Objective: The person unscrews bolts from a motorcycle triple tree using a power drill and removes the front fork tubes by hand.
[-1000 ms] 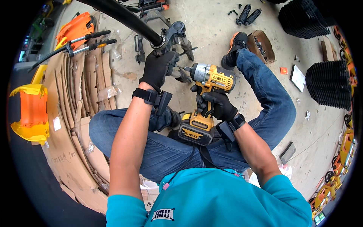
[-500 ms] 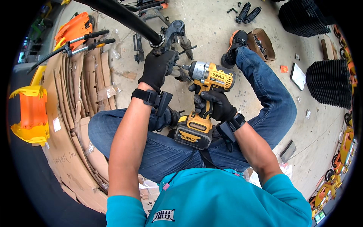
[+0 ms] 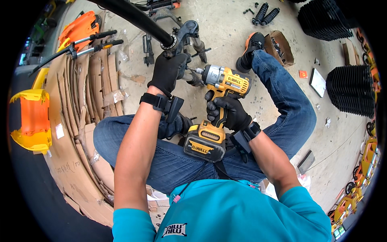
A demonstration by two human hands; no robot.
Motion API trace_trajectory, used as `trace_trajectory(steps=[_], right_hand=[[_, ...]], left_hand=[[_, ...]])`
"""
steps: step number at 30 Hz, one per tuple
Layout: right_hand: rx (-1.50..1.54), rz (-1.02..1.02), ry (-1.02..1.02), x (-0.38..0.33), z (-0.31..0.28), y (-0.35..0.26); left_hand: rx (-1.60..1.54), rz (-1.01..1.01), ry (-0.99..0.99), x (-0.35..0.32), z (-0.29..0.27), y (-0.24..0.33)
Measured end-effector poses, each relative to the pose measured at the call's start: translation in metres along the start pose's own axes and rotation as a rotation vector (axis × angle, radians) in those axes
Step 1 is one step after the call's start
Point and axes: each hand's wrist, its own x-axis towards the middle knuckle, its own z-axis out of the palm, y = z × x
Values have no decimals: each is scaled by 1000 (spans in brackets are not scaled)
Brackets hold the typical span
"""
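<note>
My right hand (image 3: 233,114), in a black glove, is closed round the handle of a yellow and black cordless impact driver (image 3: 234,82). Its battery end rests by my lap, and its nose points left at the lower part of a dark front fork (image 3: 188,31). Whether the bit is seated in a fastener is too small to tell. My gloved left hand (image 3: 167,73) is wrapped round the fork just below its crown. From the crown a long black steerer tube (image 3: 141,18) runs up and to the left, with a ring of bearing balls (image 3: 173,40) at its base.
Flattened cardboard (image 3: 70,105) is stacked at my left, with orange-yellow plastic covers (image 3: 35,117) beyond. An open carton of small parts (image 3: 286,52) stands past my right foot. Two black shock absorbers (image 3: 266,15) lie far off; black stacked parts (image 3: 350,88) stand at right.
The impact driver's battery end has shifted very slightly to the left. Both hands keep their holds, and the fork is almost unmoved.
</note>
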Motion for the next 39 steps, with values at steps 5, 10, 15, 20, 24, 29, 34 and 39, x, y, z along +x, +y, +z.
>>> trace_trajectory(steps=[5,10,15,20,24,29,34,39], right_hand=[[-108,-65,22,-1,3,1],[-155,-64,44,-2,-9,-1],[-157,-77,57,-4,-5,-2],[-137,-71,56,-6,-5,-4],[-203,-75,36,-10,-17,-6],[-248,-106,55,-16,-14,-14],[-336,-107,114,-26,-26,-21],[-462,-103,223,-26,-41,-23]], left_hand=[[24,27,14,1,1,1],[41,5,-9,4,-3,-1],[47,1,6,3,0,1],[45,3,-3,4,-2,0],[36,-3,-5,4,0,-1],[23,18,-4,2,2,1],[85,-6,-22,0,1,4],[102,-39,-46,3,-5,3]])
